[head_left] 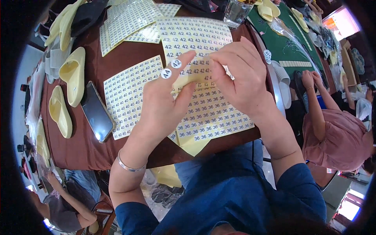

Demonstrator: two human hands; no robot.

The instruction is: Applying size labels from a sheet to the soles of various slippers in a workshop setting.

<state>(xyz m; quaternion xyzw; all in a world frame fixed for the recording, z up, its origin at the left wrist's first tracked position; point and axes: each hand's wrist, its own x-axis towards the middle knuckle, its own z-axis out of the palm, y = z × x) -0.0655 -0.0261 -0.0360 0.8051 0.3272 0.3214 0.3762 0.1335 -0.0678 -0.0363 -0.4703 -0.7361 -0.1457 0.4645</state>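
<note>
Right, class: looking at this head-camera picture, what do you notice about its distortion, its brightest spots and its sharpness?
Head view: fisheye bending curves the table edge and leaves a dark rounded border at the corners; the bright opening at upper right is blown out to pale pink; the phone screen shows a soft sheen; the left hand, right hand and sticker sheets are sharp, while people at the rim look squeezed and softer.

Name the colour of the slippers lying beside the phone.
Pale yellow slippers, clearest in the head view.

1. The right hand (239, 78) covers whatever its fingertips pinch on the sticker sheet (211, 113), can't tell what.
2. The glass (237, 11) is chopped off by the top edge.
3. The sheet's lower corner hangs past the table (82, 149).
</note>
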